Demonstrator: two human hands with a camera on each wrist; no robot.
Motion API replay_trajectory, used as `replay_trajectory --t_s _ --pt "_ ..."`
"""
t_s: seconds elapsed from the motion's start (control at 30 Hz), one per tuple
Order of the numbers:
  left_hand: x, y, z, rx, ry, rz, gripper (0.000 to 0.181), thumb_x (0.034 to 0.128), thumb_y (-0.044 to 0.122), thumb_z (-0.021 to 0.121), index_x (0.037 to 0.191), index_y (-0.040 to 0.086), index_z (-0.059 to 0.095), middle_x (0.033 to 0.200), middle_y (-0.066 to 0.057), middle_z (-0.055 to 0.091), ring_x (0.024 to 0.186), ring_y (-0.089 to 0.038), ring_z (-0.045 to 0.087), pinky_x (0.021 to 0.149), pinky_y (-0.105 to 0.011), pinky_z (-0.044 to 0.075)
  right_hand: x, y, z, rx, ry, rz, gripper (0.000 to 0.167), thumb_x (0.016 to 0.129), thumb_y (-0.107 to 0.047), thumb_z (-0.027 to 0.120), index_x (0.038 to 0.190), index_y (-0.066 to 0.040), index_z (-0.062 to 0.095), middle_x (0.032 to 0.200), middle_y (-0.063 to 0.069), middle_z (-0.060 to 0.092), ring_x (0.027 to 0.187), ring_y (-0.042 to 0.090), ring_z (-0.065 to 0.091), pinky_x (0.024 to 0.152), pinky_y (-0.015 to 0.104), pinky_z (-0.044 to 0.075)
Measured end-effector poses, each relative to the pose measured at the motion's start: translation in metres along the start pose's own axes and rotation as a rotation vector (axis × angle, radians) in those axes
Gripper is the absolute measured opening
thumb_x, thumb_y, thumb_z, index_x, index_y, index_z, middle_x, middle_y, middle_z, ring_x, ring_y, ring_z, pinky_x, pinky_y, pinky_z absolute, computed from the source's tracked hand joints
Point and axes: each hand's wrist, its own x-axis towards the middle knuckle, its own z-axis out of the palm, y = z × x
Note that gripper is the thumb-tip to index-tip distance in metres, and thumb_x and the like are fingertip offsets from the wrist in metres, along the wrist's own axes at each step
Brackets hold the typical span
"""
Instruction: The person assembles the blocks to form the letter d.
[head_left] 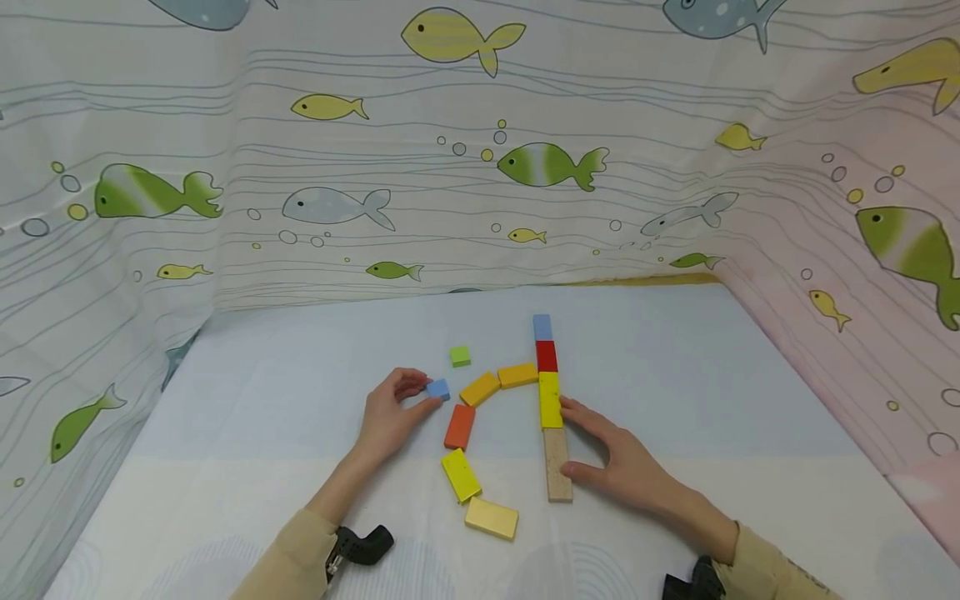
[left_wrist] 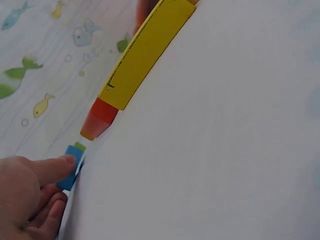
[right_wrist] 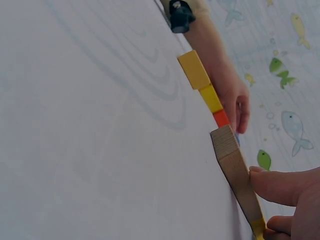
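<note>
My left hand [head_left: 393,412] pinches a small blue block [head_left: 438,389] between thumb and fingers; the left wrist view shows the thumb on that blue block [left_wrist: 71,167]. Just right of it, a curve of blocks runs from two orange blocks [head_left: 517,375] through a red-orange block [head_left: 460,427] and a yellow block [head_left: 461,476] to a cream block [head_left: 492,518]. My right hand [head_left: 626,462] touches the right side of a straight column with thumb and fingertip. From far to near it holds blue [head_left: 542,327], red [head_left: 547,356], yellow [head_left: 550,400] and plain wood [head_left: 557,465] blocks.
A light green block [head_left: 460,357] lies alone beyond the left hand. The white tabletop [head_left: 675,367] is bordered by a fish-print cloth [head_left: 450,200] at the back and sides. Dark straps with cameras sit on both wrists.
</note>
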Motion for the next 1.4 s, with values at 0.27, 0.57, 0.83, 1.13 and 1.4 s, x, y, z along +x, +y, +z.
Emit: replay_trajectory --t_s 0.27,0.57,0.83,1.13,1.4 --pt "-0.015 -0.001 -0.006 -0.015 -0.013 -0.020 0.041 0.0850 0.021 0.081 0.119 0.009 0.060 0.117 -0.005 0.070 0.110 -0.021 0.065 0.102 -0.037 0.052 0.000 0.000 0.000 -0.001 -0.006 0.013 0.078 0.086 -0.051 0.073 0.152 -0.023 0.042 0.162 -0.008 0.033 0.149 0.026 0.032 0.114 0.061 0.033" --pt "-0.033 0.000 -0.012 -0.026 -0.025 -0.033 0.042 0.0843 0.020 0.082 0.119 0.009 0.061 0.117 -0.006 0.069 0.111 -0.022 0.065 0.103 -0.038 0.051 0.001 -0.001 -0.001 -0.006 -0.001 0.015 0.077 0.086 -0.049 0.074 0.152 -0.022 0.043 0.161 -0.007 0.034 0.148 0.026 0.033 0.114 0.061 0.033" --pt "-0.045 0.001 -0.015 0.002 -0.019 -0.055 0.040 0.0840 0.022 0.082 0.117 0.013 0.061 0.115 0.001 0.070 0.109 -0.016 0.066 0.100 -0.032 0.053 0.001 -0.002 -0.001 -0.012 -0.001 0.012 0.077 0.086 -0.048 0.074 0.152 -0.022 0.043 0.161 -0.007 0.034 0.148 0.026 0.033 0.114 0.061 0.033" --pt "-0.057 0.000 -0.017 -0.010 -0.035 -0.042 0.040 0.0836 0.021 0.082 0.117 0.013 0.062 0.114 0.001 0.069 0.107 -0.016 0.066 0.101 -0.033 0.052 0.001 -0.003 -0.001 0.003 0.002 0.019 0.076 0.086 -0.047 0.075 0.151 -0.021 0.045 0.161 -0.006 0.035 0.148 0.027 0.033 0.114 0.062 0.033" --pt "-0.068 0.015 -0.017 0.005 -0.029 -0.050 0.040 0.0817 0.024 0.084 0.115 0.018 0.062 0.111 0.007 0.070 0.106 -0.012 0.066 0.098 -0.026 0.053 0.000 -0.001 0.001 -0.003 0.004 0.002 0.077 0.086 -0.047 0.075 0.151 -0.020 0.044 0.161 -0.007 0.035 0.148 0.025 0.033 0.114 0.059 0.034"
